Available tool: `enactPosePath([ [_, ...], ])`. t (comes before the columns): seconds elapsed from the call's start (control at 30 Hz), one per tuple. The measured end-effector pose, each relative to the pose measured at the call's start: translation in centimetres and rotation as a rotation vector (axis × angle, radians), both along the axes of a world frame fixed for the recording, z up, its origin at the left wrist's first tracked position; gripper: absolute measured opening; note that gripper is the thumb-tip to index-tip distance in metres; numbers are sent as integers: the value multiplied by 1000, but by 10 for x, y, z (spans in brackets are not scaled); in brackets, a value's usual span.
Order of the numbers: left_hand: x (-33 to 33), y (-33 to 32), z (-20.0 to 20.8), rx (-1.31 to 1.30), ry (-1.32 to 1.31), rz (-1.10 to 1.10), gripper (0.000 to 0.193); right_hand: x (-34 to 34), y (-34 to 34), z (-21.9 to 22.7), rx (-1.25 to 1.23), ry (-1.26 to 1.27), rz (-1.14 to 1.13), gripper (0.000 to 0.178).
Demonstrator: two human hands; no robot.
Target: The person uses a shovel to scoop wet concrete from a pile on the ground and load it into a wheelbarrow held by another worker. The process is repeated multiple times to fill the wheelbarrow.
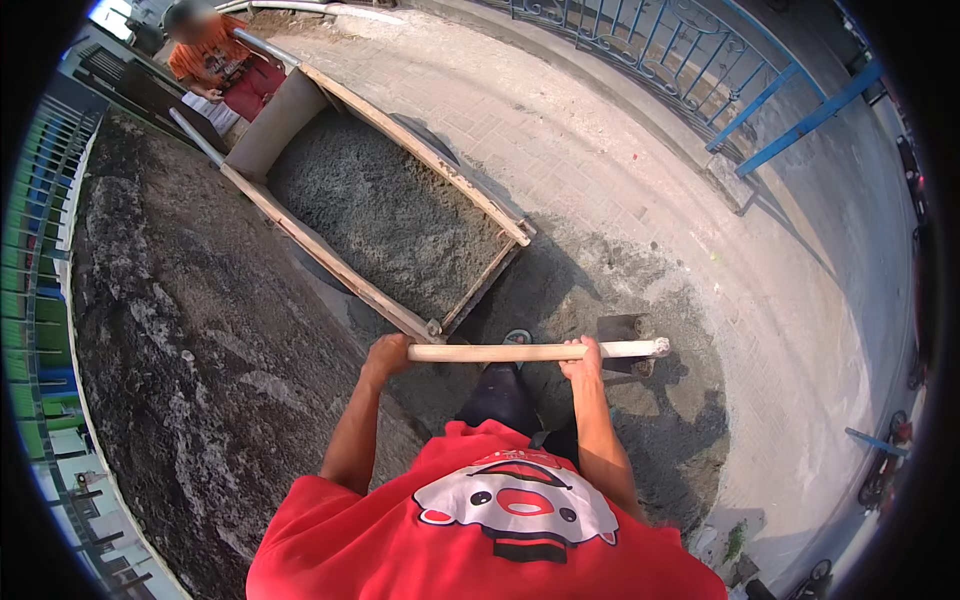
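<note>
A hoe with a pale wooden handle [490, 353] lies crosswise in front of me. My left hand [390, 355] is wrapped round the handle's left end. Farther right, close to the metal blade [622, 328], my right hand [582, 358] grips the same handle. The blade shows on both sides of the wood, above the grey-dusted ground. Just beyond my hands stands a cart with wooden side rails [330, 265], loaded with damp grey sand or mortar mix [380, 200]. Its near corner is close to my left hand.
A person in an orange shirt [205, 62] stands at the cart's far end, between its handles. Dark rough ground [190, 330] slopes along the left. Paving [570, 150] stretches to the right, edged by a blue metal railing [690, 70]. My foot [517, 338] stands near the cart.
</note>
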State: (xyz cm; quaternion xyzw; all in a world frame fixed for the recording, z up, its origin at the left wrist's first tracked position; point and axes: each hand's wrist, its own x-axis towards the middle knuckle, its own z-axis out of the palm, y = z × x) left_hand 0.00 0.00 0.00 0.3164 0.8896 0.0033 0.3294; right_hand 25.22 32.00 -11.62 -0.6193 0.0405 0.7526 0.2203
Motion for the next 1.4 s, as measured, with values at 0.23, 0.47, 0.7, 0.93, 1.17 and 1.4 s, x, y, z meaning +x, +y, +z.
enactPosePath([
  [0.23, 196, 163, -71, 148, -549, -470, 26, 276, 67, 96, 486, -299, -455, 10],
  [0.47, 370, 253, -20, 373, -851, -785, 28, 439, 130, 183, 699, -484, -580, 12],
  [0.7, 583, 331, -45, 489, -878, -646, 31, 580, 187, 111, 744, -530, -454, 20],
  [0.93, 656, 367, -215, 0, -820, -651, 41, 553, 128, -151, 413, -528, -265, 22],
  [1.17, 596, 267, -233, -349, -534, -599, 44, 481, -24, -257, -106, -178, -255, 17],
  [1.4, 579, 337, -139, -282, -659, -593, 32, 484, 10, -218, -7, 103, -428, 15],
])
